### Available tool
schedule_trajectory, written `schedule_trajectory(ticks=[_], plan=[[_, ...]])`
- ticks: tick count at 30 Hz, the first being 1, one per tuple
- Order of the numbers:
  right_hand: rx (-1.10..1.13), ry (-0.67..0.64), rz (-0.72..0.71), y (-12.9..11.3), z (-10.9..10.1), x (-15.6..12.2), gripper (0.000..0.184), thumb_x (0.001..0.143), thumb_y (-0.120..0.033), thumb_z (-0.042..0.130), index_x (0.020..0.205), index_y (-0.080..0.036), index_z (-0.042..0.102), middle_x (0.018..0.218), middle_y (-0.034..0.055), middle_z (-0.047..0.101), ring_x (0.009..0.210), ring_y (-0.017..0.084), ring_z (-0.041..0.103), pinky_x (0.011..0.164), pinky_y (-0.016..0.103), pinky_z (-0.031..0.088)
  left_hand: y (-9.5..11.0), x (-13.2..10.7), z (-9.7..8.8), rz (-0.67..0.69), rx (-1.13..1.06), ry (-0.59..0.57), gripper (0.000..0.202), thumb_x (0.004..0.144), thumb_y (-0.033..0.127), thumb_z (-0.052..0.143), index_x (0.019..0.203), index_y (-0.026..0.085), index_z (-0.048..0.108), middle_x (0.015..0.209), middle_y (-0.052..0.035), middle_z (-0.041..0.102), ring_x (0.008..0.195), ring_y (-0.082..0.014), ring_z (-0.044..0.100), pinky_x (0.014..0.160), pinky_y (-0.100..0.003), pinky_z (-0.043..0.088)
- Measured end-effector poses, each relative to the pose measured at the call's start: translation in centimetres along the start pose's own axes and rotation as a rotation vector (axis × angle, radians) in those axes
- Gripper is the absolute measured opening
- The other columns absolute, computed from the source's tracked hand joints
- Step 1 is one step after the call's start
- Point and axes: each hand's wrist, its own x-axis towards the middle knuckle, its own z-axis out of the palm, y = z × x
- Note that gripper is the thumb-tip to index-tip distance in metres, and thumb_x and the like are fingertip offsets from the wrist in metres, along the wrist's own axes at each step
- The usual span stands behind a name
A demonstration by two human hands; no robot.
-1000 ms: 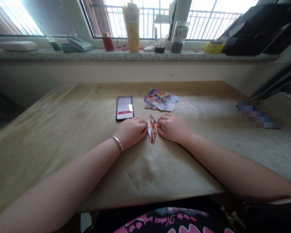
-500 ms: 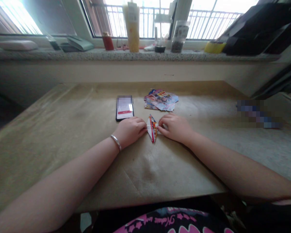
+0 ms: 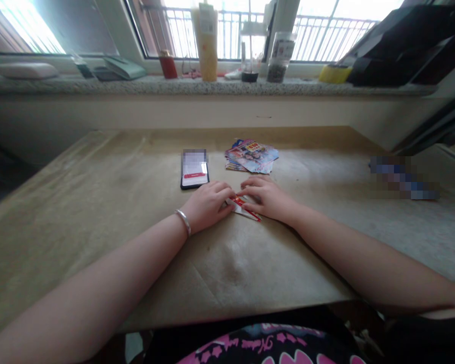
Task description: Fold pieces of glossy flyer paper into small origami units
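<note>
Left hand and right hand meet over the folded paper, each grip closed on it from its own side, pinning it flat to the bench, seemingly so its folds cannot spring open; phone and paper stack lie just beyond

A wide tan tabletop, creased and mottled, fills the middle of the view. Beyond its far edge rises a plain cream wall, topped by a speckled stone sill running the whole width. Above the sill a large window lets in bright daylight, and a white railing shows outside. A tall yellow bottle, a small red container and a jar stand on the sill. Past the tabletop's left edge the floor lies in shadow.
</note>
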Motion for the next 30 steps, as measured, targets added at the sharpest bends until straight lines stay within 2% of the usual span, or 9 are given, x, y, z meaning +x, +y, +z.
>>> schedule_trajectory(ticks=[5, 9, 12, 18, 24, 27, 30], plan=[[0.014, -0.011, 0.028, 0.0, 0.2, 0.1, 0.03, 0.081, -0.04, 0.063, 0.104, -0.021, 0.067, 0.113, 0.0099, 0.061, 0.111, 0.023, 0.05, 0.097, 0.039, 0.038, -0.1, 0.0, 0.0, -0.053, -0.047, -0.061, 0.02, 0.088, 0.029, 0.052, 0.101, 0.016, 0.06, 0.107, -0.0086, 0.062, 0.102, -0.0211, 0.055, 0.09, -0.035, 0.045], [0.005, -0.011, 0.044, -0.9, -0.2, 0.0, 0.024, 0.085, -0.039, 0.058, 0.092, -0.018, 0.066, 0.104, 0.0106, 0.062, 0.101, 0.021, 0.055, 0.091, 0.035, 0.041, 0.2, 0.0, -0.4, -0.031, 0.033, -0.074, 0.02, 0.088, 0.031, 0.051, 0.096, 0.016, 0.063, 0.099, -0.0086, 0.063, 0.093, -0.0208, 0.056, 0.084, -0.033, 0.046], [0.01, -0.038, 0.012, -1.5, -0.5, 0.0, 0.023, 0.087, -0.037, 0.055, 0.09, -0.019, 0.067, 0.099, 0.009, 0.063, 0.096, 0.02, 0.057, 0.087, 0.033, 0.042, 0.4, -0.1, -0.6, -0.013, 0.107, -0.06, 0.022, 0.089, 0.031, 0.049, 0.092, 0.016, 0.064, 0.092, -0.0082, 0.063, 0.085, -0.0204, 0.055, 0.078, -0.033, 0.046], [-0.004, -0.03, -0.009, -1.4, -0.6, 0.0, 0.024, 0.081, -0.042, 0.062, 0.088, -0.019, 0.067, 0.099, 0.0082, 0.066, 0.094, 0.022, 0.059, 0.085, 0.035, 0.045, 0.5, -0.1, -0.6, -0.003, 0.143, -0.053, 0.024, 0.09, 0.034, 0.049, 0.09, 0.016, 0.065, 0.089, -0.0075, 0.061, 0.083, -0.0197, 0.054, 0.072, -0.031, 0.045], [0.007, -0.06, -0.13, -0.9, -1.0, -0.1, 0.028, 0.077, -0.047, 0.066, 0.087, -0.021, 0.069, 0.104, 0.0064, 0.069, 0.094, 0.022, 0.063, 0.081, 0.034, 0.047, 0.6, -0.2, -0.6, 0.004, 0.124, -0.063, 0.03, 0.09, 0.041, 0.049, 0.083, 0.016, 0.063, 0.085, -0.007, 0.06, 0.081, -0.0199, 0.054, 0.071, -0.031, 0.044], [-0.05, -0.083, -0.191, -0.8, -1.2, -0.2, 0.026, 0.08, -0.045, 0.062, 0.089, -0.022, 0.07, 0.108, 0.0047, 0.07, 0.094, 0.022, 0.064, 0.08, 0.033, 0.047, 0.5, -0.3, -0.4, 0.005, 0.124, -0.042, 0.026, 0.089, 0.038, 0.051, 0.089, 0.015, 0.063, 0.09, -0.0077, 0.061, 0.084, -0.0208, 0.054, 0.075, -0.033, 0.045], [-0.123, -0.077, -0.197, -0.5, -1.1, -0.3, 0.022, 0.084, -0.037, 0.06, 0.097, -0.023, 0.07, 0.111, 0.0042, 0.069, 0.095, 0.022, 0.063, 0.081, 0.035, 0.046, 0.4, -0.3, -0.2, 0.011, 0.106, -0.02, 0.025, 0.089, 0.034, 0.05, 0.101, 0.015, 0.062, 0.1, -0.0089, 0.062, 0.092, -0.0215, 0.055, 0.082, -0.034, 0.045]])
